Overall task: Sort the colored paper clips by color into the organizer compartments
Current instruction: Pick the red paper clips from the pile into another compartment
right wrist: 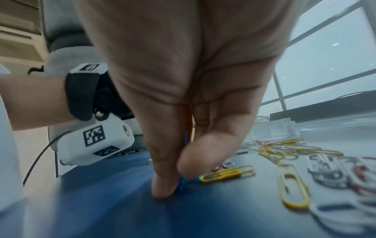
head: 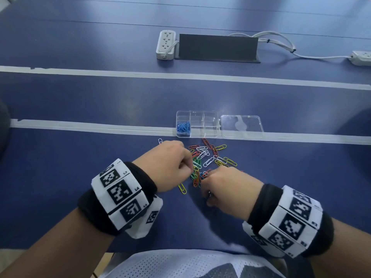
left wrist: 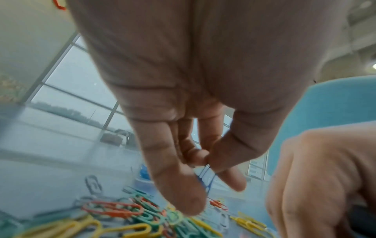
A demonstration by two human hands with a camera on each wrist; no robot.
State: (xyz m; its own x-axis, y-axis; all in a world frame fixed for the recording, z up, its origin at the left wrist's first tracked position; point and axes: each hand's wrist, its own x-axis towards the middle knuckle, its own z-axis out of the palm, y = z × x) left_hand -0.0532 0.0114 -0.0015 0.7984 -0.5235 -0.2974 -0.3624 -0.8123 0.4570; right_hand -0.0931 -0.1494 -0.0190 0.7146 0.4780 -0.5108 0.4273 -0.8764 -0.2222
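Observation:
A heap of coloured paper clips (head: 208, 159) lies on the blue table in front of a clear organizer (head: 197, 124); its front-left compartment holds blue clips (head: 183, 127). My left hand (head: 170, 163) hovers over the heap's left side and pinches blue clips (left wrist: 206, 178) between thumb and fingers. At the heap's near edge my right hand (head: 220, 185) pinches a blue clip (right wrist: 184, 181) against the table with thumb and forefinger. Yellow clips (right wrist: 227, 173) lie just beside it.
The organizer's clear lid (head: 242, 126) lies open to its right. A white clip (head: 160, 141) and a yellow clip (head: 182, 188) sit apart from the heap. Farther back are a power strip (head: 166, 45), a dark cable box (head: 217, 47) and white tape lines.

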